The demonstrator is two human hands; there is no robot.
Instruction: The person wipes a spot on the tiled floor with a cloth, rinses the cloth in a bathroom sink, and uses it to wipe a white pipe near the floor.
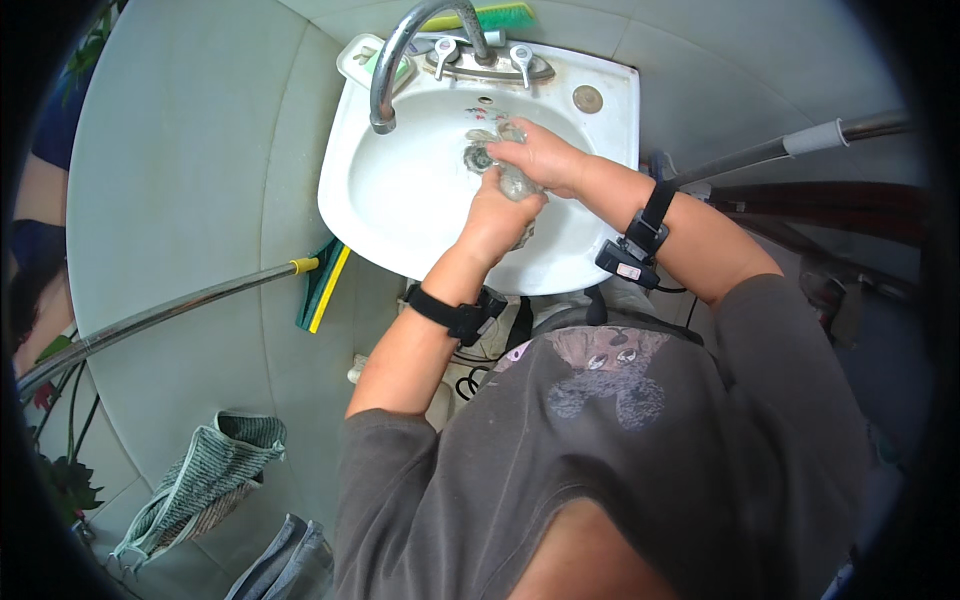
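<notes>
A wet, grayish crumpled cloth or clear film (pixel 517 184) is bunched between my two hands over the basin; its exact material is unclear. My left hand (pixel 501 214) grips its lower part, with a bit hanging below the fingers. On the upper right side, my right hand (pixel 544 156) holds it too, thumb towards the drain. Under and beside the bundle lies the drain (pixel 478 158) of the white ceramic washbasin (pixel 405 202). The curved chrome faucet (pixel 383 112) is swung to the left of my hands.
A soap dish (pixel 360 64), two tap handles (pixel 522 60), a round drain stopper (pixel 588 99) and a green-bristled brush (pixel 502 16) are around the basin's back. A squeegee (pixel 324 285) with a metal pole stands left. Towels (pixel 202 472) hang lower left; another pole (pixel 735 165) is right.
</notes>
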